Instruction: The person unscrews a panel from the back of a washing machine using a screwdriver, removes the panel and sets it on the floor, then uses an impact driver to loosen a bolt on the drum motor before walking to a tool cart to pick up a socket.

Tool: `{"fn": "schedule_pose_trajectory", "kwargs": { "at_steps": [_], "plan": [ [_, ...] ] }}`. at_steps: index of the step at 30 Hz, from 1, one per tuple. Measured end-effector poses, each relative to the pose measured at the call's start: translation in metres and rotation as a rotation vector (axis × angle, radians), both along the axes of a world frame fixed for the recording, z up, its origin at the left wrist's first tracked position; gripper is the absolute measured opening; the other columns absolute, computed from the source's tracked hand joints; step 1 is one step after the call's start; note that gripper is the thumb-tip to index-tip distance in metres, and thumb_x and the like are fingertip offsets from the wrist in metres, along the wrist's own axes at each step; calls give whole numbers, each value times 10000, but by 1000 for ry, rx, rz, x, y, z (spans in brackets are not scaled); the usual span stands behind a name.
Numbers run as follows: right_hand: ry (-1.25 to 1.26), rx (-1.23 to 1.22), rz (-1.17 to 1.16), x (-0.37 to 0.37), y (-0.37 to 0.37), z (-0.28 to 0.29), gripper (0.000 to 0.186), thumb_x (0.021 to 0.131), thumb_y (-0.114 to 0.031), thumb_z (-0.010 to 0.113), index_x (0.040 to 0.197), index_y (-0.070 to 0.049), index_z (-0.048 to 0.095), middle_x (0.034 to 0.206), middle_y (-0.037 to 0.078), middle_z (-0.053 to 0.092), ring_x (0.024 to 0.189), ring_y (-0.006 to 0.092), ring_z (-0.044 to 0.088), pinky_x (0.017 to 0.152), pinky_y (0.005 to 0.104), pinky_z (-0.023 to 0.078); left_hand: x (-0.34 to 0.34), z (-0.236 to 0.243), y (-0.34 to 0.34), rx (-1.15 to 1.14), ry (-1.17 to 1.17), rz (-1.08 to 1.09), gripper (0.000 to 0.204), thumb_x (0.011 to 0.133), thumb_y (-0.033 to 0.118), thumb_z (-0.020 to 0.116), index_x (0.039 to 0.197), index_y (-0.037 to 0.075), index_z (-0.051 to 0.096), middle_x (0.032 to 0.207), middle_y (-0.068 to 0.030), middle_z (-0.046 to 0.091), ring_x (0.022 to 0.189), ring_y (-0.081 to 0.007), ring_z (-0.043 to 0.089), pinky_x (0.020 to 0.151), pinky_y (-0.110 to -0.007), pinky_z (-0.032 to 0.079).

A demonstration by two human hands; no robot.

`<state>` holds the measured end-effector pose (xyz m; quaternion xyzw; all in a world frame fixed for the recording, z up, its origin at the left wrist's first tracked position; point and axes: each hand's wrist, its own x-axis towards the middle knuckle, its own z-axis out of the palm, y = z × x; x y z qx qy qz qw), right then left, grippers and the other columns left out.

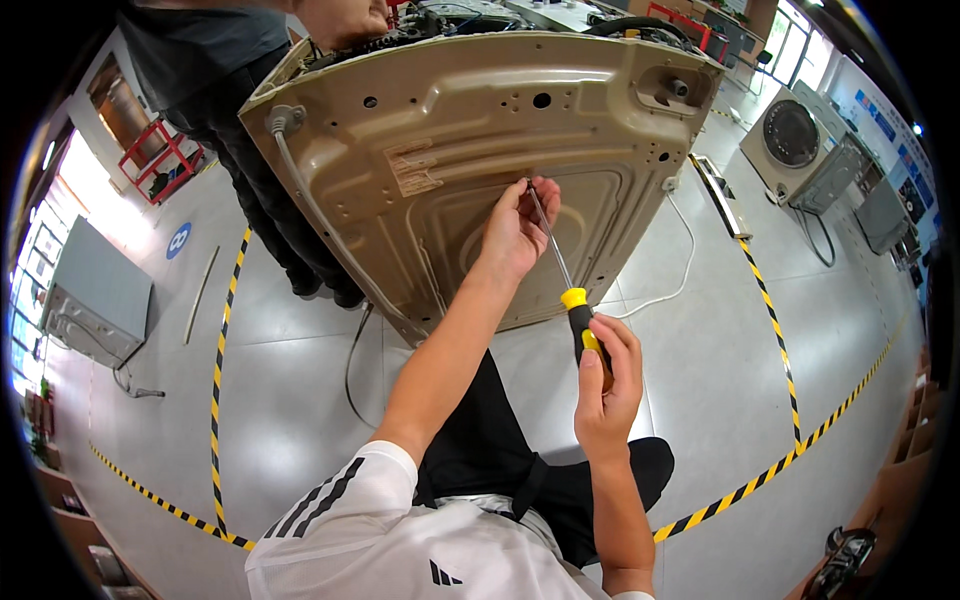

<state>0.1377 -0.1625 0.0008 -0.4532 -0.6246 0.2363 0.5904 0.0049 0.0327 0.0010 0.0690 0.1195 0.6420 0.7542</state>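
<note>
In front of me stands a washing machine with its top off, its beige metal back panel (470, 130) facing me. My right hand (612, 395) holds a screwdriver (577, 312) by its black and yellow handle, the shaft slanting up and away to the left. At the tip, my left hand (514, 238) has its fingers pinched together, close to the middle of the panel. Whatever small piece they hold at the tip is too small to make out. A grey hose (300, 185) runs down the panel's left side.
Another person in dark clothes (225, 110) stands at the machine's left, a hand over its open top. A white cable (680, 270) trails from the right side. A grey appliance (95, 290) stands far left; another washer (790, 140) is far right. Yellow-black tape (226, 350) marks the floor.
</note>
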Motion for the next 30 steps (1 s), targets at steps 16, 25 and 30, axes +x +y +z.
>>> {"fn": "schedule_pose_trajectory", "kwargs": {
  "at_steps": [16,25,30],
  "plan": [
    [-35,-38,-127,-2,-4,5,312,782,98,576,1079,2,582,1187,164,458,765,172,622,554,232,508,9,-8,1,-27,45,78,152,887,171,548,880,20,565,866,-130,633,803,-229,634,733,-334,558],
    [59,-40,-134,2,-5,2,424,811,19,516,1229,56,451,1158,173,504,936,243,558,791,290,451,7,-3,-1,-16,10,21,201,890,179,485,913,0,574,888,-143,631,843,-228,630,776,-332,546],
    [207,-69,-143,0,-8,12,552,753,63,587,1266,38,386,1055,126,531,756,154,558,632,242,452,1,-7,2,84,-106,-90,236,895,184,462,950,-14,578,909,-137,636,852,-215,632,792,-324,544]
  ]
}}
